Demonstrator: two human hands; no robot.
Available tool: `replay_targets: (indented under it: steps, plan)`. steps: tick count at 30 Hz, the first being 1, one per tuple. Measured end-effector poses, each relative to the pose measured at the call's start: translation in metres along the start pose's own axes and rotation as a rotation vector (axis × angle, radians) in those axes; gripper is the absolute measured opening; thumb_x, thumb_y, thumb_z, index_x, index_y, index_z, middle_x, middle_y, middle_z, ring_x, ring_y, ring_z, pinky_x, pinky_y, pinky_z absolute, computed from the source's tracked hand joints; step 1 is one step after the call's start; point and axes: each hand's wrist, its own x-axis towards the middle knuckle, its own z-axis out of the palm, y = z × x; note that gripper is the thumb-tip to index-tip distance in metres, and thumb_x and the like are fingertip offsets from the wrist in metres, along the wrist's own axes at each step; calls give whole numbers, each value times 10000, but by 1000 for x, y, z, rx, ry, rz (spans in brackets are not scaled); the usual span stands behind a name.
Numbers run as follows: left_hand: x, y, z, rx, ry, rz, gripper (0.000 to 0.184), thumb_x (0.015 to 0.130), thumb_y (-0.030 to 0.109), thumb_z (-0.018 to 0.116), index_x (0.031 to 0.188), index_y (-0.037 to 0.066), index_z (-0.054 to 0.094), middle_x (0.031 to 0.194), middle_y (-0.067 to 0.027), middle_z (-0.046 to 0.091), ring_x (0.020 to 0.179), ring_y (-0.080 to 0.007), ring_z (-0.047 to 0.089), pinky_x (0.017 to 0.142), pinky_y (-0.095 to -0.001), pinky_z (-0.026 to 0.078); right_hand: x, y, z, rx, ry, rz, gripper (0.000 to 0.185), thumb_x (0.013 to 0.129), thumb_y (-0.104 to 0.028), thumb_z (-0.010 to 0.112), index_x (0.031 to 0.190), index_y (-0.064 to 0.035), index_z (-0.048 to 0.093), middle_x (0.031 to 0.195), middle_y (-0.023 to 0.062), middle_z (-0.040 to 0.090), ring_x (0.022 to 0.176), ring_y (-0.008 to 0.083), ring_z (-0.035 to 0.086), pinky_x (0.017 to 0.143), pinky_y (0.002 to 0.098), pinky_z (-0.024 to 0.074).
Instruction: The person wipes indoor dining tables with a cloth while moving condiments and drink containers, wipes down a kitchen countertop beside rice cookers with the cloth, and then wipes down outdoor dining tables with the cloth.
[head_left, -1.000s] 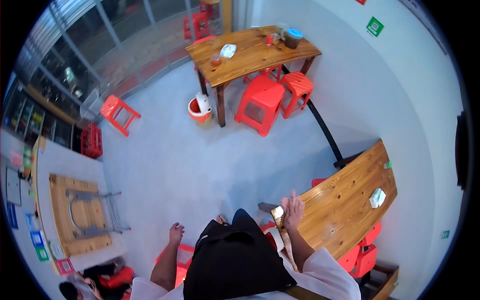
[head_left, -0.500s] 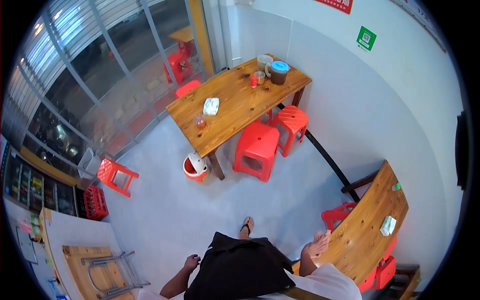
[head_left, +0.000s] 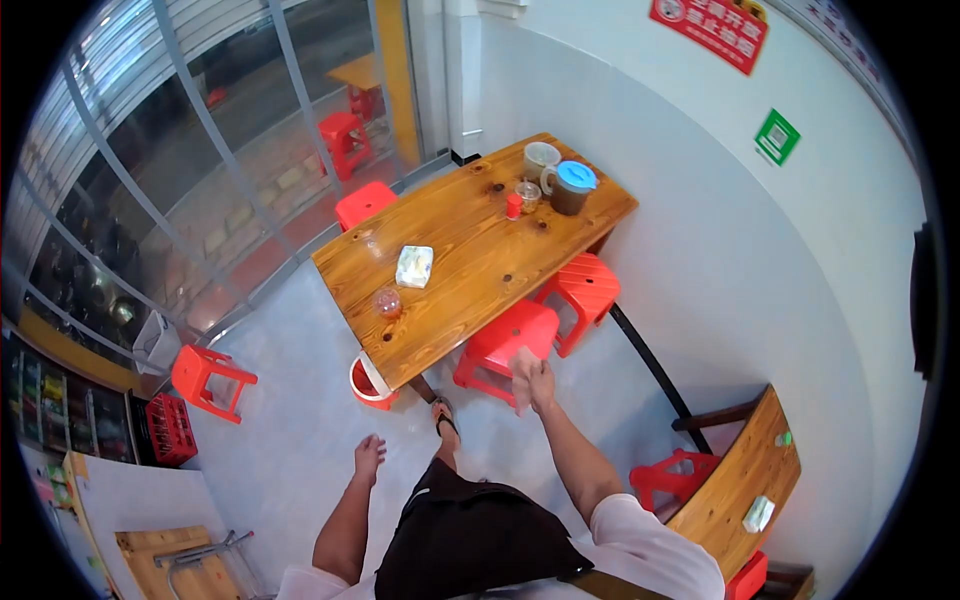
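I have a thin, pale pink sheet (head_left: 522,380) at the wearer's right hand (head_left: 541,385); whether it is cloth or paper, I can't tell from here. It sits along the left side of the grip, toward the fingers, with part of it showing above the knuckles and part hanging below. Its long axis runs nearly up and down in my view, the upper end pointing toward the wooden table (head_left: 450,310) and the lower end toward the floor. I read the right fingers as bent in on the sheet, with little gap, though their tips are too blurred for me to see exactly how they pinch.

Behind the sheet I see the edge of a red stool (head_left: 512,328) tucked beside the table; I can't judge whether the two touch. The left hand (head_left: 370,456) hangs well apart from it over the floor, fingers loosely bent and the hand partly open.

On the tabletop, a napkin packet (head_left: 414,266) lies near a small cup (head_left: 387,303). Toward the wall, I make out a red bottle (head_left: 513,207) near a blue-lidded jug (head_left: 570,190). A red-and-white bin (head_left: 368,385) stands under the near corner, and a second table (head_left: 735,500) is off to the right.
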Motion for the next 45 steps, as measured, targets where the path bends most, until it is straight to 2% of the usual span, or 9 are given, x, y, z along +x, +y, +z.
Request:
replay_targets:
  steps: [8,10,18,23,29,32,35,42,45]
  plan:
    - [218,129,50,-28,70,-11,613,998,611,493,1432,179,499,1220,1,616,1064,-162,564,846,-361,450,167,-55,97,153,-39,338,432,1057,-194,413,1366,106,438,1287,188,583,1066,280,655,840,412,579]
    - [248,141,73,-179,64,58,624,1039,480,496,1392,-31,436,1369,-141,537,1241,-283,529,1058,-407,414,184,-93,112,156,39,431,383,1061,-236,436,1259,75,538,1187,174,631,1010,263,661,781,402,576]
    - [285,160,94,-93,270,57,513,1022,229,598,1404,-36,381,1418,-158,518,1294,-293,494,1108,-406,366,227,-87,140,359,66,389,121,974,-19,429,997,-9,547,765,72,570,590,227,577,400,411,461]
    - [319,209,86,46,251,-36,669,990,476,607,1399,-8,390,1353,-170,542,1233,-303,527,1028,-433,438,254,-84,177,496,196,323,150,1009,-46,396,1015,5,537,775,95,574,529,240,563,300,400,406]
    - [331,242,89,50,271,-5,647,995,431,617,1401,-9,371,1351,-201,527,1235,-332,520,1066,-439,408,235,-148,180,425,-18,420,194,1005,-54,376,978,30,548,784,122,595,485,266,553,316,412,405]
    - [332,244,91,97,318,-4,616,1000,407,604,1378,-25,383,1363,-226,522,1251,-342,515,1074,-439,400,277,-52,190,310,233,277,181,985,-54,408,950,42,557,766,157,596,397,292,520,298,435,385]
    - [335,238,89,145,298,3,648,996,423,585,1401,-34,367,1355,-267,531,1243,-383,534,1069,-444,410,280,-48,176,407,85,344,149,944,-18,447,936,50,580,757,172,601,429,318,557,314,448,402]
    - [325,251,88,170,263,19,663,1000,450,550,1368,-63,350,1305,-319,563,1211,-463,563,1006,-482,444,302,-91,127,-149,-16,483,332,982,-221,480,1207,4,577,1061,234,656,873,384,643,692,461,508]
    - [341,228,81,158,244,20,644,1004,444,551,1348,-65,358,1273,-309,581,1193,-451,573,996,-477,445,321,-110,99,-556,-29,134,444,998,-307,493,1323,-16,576,1191,261,680,1063,412,681,854,466,553]
